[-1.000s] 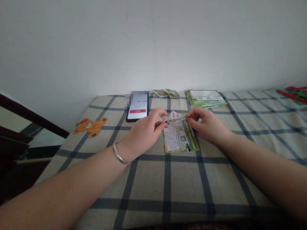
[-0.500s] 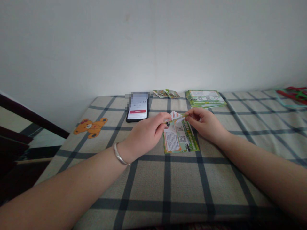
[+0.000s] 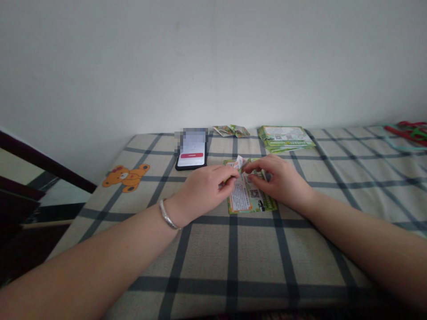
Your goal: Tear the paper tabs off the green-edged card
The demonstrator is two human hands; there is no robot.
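Note:
My left hand (image 3: 210, 184), with a silver bangle at the wrist, pinches a small folded paper leaflet (image 3: 239, 162), white with orange and green print. Much of that piece is hidden behind the fingers. From the other side my right hand (image 3: 282, 180) meets it, thumb and index finger curled close together at its edge. Beneath both hands a flat printed leaflet (image 3: 240, 198), green-bordered with QR codes and a panda picture, lies on the checked cloth (image 3: 207, 253).
A phone (image 3: 191, 155) with a lit screen lies left of the hands. Behind are small folded papers (image 3: 231, 130) and a stack of leaflets (image 3: 287, 137) near the wall. A bear cutout (image 3: 126, 178) sits at the left; red and green items (image 3: 410, 133) lie far right.
The folded leaflet is now bunched smaller between my hands. My right hand has moved left and slightly down, closer to my left hand. More of the flat leaflet's top edge shows.

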